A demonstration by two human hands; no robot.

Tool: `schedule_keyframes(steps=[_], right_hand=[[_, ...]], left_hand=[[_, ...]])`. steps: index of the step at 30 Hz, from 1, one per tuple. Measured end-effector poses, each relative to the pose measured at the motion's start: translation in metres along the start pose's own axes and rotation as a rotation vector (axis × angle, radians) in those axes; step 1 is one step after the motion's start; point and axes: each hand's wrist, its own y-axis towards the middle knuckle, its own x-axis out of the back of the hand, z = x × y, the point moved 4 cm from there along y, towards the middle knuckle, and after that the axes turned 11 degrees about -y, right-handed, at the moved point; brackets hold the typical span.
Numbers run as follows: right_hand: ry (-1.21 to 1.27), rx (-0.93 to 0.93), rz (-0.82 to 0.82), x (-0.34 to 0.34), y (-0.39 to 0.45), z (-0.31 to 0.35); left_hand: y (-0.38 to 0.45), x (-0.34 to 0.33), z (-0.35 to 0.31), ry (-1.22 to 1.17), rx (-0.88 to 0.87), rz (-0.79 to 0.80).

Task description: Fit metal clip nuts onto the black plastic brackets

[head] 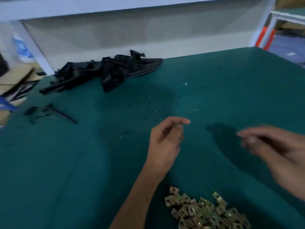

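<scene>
Though near hands (165, 146), clip nuts (206, 212) untouched.

One head-worn view looks forward and down over the green table (214, 83), close above both hands, tilted slightly leftward.

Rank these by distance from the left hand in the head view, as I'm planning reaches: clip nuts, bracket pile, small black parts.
From the left hand:
1. Clip nuts, near edge, just below the hand.
2. Bracket pile, far side, up and left.
3. Small black parts, far left edge.
</scene>
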Motion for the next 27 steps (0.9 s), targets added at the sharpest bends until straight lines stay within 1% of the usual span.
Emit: schedule_keyframes(steps=[1, 2, 3, 5, 7, 9, 11, 13, 14, 15, 17, 19, 20, 22, 24, 27], right_hand=[[-0.034, 0.058, 0.011, -0.014, 0.031, 0.011], [-0.064, 0.099, 0.067, -0.029, 0.064, 0.012], [-0.057, 0.106, 0.073, -0.044, 0.097, 0.012], [0.051, 0.063, 0.109, -0.078, 0.155, 0.013], [0.003, 0.060, 0.185, -0.121, 0.204, 0.023], [-0.091, 0.097, 0.242, -0.164, 0.249, 0.039], [-0.213, 0.177, 0.278, -0.202, 0.289, 0.052], [-0.455, 0.265, 0.313, -0.233, 0.326, 0.055], [-0.582, 0.284, 0.324, -0.245, 0.343, 0.054], [-0.702, 0.266, 0.354, -0.254, 0.356, 0.051], [-0.872, 0.196, 0.430, -0.265, 0.371, 0.044], [-0.966, 0.209, 0.479, -0.273, 0.378, 0.036], [-0.990, 0.244, 0.470, -0.274, 0.381, 0.034], [-1.003, 0.332, 0.386, -0.267, 0.381, 0.033], [-0.982, 0.380, 0.293, -0.254, 0.374, 0.033], [-0.876, 0.356, 0.303, -0.237, 0.355, 0.034]], left_hand=[[-0.001, 0.001, 0.001, -0.017, 0.000, -0.012], [0.001, 0.001, 0.000, -0.049, 0.010, -0.045], [0.005, 0.003, 0.001, -0.091, 0.015, -0.082], [0.013, 0.007, -0.001, -0.194, 0.026, -0.140], [0.017, 0.013, -0.003, -0.243, 0.010, -0.213], [0.018, 0.019, -0.005, -0.244, -0.008, -0.269], [0.021, 0.022, -0.002, -0.252, 0.008, -0.268], [0.022, 0.020, -0.001, -0.215, 0.025, -0.223], [0.022, 0.020, 0.000, -0.165, 0.022, -0.204], [0.023, 0.020, -0.001, -0.101, 0.004, -0.186], [0.024, 0.021, -0.003, -0.038, -0.046, -0.169], [0.025, 0.023, -0.002, -0.007, -0.065, -0.169], [0.026, 0.024, -0.001, 0.000, -0.060, -0.170], [0.027, 0.024, 0.000, -0.020, -0.042, -0.168], [0.027, 0.022, 0.000, -0.065, -0.043, -0.170], [0.026, 0.022, 0.001, -0.130, -0.043, -0.184]])
